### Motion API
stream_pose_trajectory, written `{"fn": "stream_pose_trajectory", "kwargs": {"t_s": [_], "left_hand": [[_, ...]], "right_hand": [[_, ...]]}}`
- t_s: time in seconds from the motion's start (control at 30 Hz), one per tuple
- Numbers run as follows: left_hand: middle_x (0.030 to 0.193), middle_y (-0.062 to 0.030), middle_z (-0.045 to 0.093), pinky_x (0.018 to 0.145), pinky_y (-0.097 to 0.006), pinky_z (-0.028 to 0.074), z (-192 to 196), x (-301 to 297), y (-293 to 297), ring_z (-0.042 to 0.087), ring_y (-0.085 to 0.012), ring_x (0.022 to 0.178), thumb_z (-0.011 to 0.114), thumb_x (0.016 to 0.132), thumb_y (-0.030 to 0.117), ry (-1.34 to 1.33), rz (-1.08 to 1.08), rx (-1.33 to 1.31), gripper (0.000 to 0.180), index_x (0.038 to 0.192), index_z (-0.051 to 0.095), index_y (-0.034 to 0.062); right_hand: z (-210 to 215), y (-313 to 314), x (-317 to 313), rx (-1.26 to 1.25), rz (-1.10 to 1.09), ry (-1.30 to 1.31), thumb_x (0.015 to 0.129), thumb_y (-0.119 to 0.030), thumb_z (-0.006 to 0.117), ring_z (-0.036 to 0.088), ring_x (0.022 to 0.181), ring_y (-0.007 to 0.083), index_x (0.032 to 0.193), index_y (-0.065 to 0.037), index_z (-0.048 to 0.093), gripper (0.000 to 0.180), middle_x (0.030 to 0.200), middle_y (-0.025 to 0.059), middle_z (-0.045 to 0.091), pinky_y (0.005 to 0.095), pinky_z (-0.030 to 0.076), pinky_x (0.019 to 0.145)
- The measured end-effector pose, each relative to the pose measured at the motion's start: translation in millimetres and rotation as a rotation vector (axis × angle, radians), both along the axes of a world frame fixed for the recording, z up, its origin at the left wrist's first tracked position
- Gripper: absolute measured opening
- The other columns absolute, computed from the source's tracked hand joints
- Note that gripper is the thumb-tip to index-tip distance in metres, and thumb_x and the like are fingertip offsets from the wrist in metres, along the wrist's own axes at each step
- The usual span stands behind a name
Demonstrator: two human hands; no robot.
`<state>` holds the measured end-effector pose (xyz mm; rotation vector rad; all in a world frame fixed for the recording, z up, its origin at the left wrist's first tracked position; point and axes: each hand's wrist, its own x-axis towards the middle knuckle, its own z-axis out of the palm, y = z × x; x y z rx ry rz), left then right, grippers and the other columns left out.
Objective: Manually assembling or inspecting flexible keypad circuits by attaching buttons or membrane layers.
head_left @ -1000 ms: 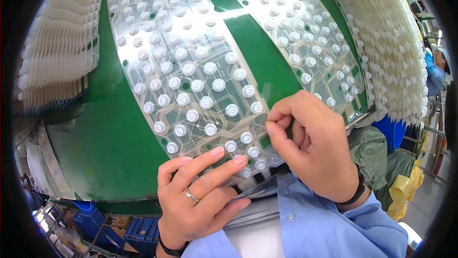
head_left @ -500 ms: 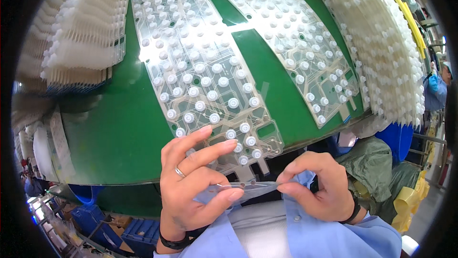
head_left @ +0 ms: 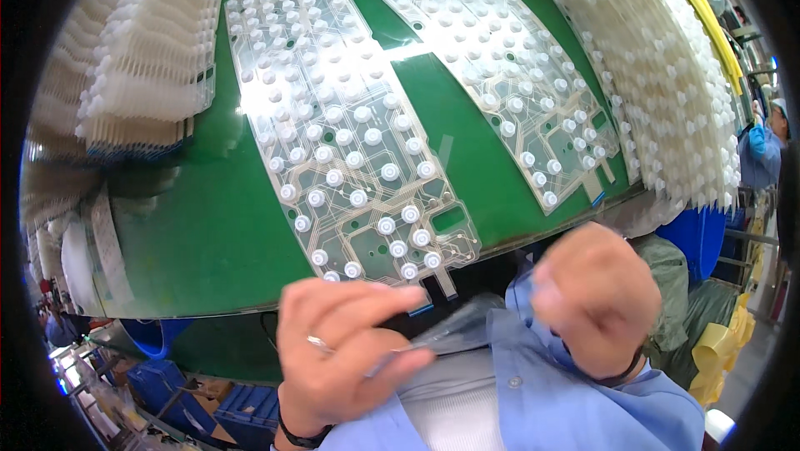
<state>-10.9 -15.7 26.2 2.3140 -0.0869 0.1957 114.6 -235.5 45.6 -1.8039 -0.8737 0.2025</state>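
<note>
Film (head_left: 461, 325) sits pinched in left hand (head_left: 340, 353); right hand (head_left: 598, 297) blurred, grip unclear

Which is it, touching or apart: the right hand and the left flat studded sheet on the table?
Apart. The head view shows a dark gap between the blurred right hand and the nearest corner of the left studded sheet.
</note>
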Motion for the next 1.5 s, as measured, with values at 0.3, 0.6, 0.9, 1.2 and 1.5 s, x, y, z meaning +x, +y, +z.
{"fn": "stream_pose_trajectory", "kwargs": {"t_s": [0.3,0.6,0.9,1.2,1.5], "left_hand": [[0.119,-0.0063,0.069,0.110,-0.047,0.034,-17,20,0,0.058,-0.0285,0.123,0.081,0.070,0.024,0.013,-0.101,0.097,0.021,0.069,0.063,0.0131],[0.109,-0.0044,0.073,0.104,-0.047,0.039,-26,19,8,0.062,-0.0284,0.118,0.080,0.071,0.029,-0.037,-0.131,0.098,0.023,0.066,0.063,0.0145],[0.110,-0.0039,0.072,0.102,-0.046,0.040,-28,20,8,0.063,-0.0287,0.115,0.079,0.073,0.032,-0.069,-0.138,0.129,0.025,0.066,0.062,0.0153],[0.110,-0.0028,0.072,0.102,-0.046,0.040,-27,20,7,0.062,-0.0286,0.117,0.079,0.074,0.033,-0.053,-0.134,0.122,0.026,0.065,0.060,0.0156],[0.115,-0.0023,0.071,0.099,-0.046,0.040,-30,20,6,0.060,-0.0291,0.116,0.078,0.072,0.033,-0.078,-0.147,0.154,0.027,0.066,0.060,0.0152]], "right_hand": [[-27,29,18,-0.059,-0.095,0.322,0.087,-0.001,0.066,0.057,0.066,0.0095,0.094,0.001,0.067,0.007,0.083,0.0062,0.061,0.0227,0.042,0.053],[-24,41,23,-0.258,-0.073,0.296,0.086,0.000,0.066,0.050,0.053,0.0080,0.089,0.000,0.067,0.004,0.077,0.0057,0.061,0.0234,0.035,0.047],[-30,43,21,-0.235,-0.086,0.262,0.085,0.001,0.066,0.043,0.055,0.0012,0.091,0.001,0.070,0.007,0.080,0.0020,0.061,0.0180,0.028,0.047],[-30,44,20,-0.253,-0.099,0.237,0.085,0.002,0.066,0.042,0.054,0.0010,0.091,0.000,0.070,0.008,0.080,0.0021,0.061,0.0180,0.028,0.046],[-34,44,19,-0.240,-0.105,0.215,0.084,0.004,0.067,0.042,0.053,0.0012,0.092,0.000,0.070,0.009,0.081,0.0023,0.061,0.0186,0.028,0.046]]}}
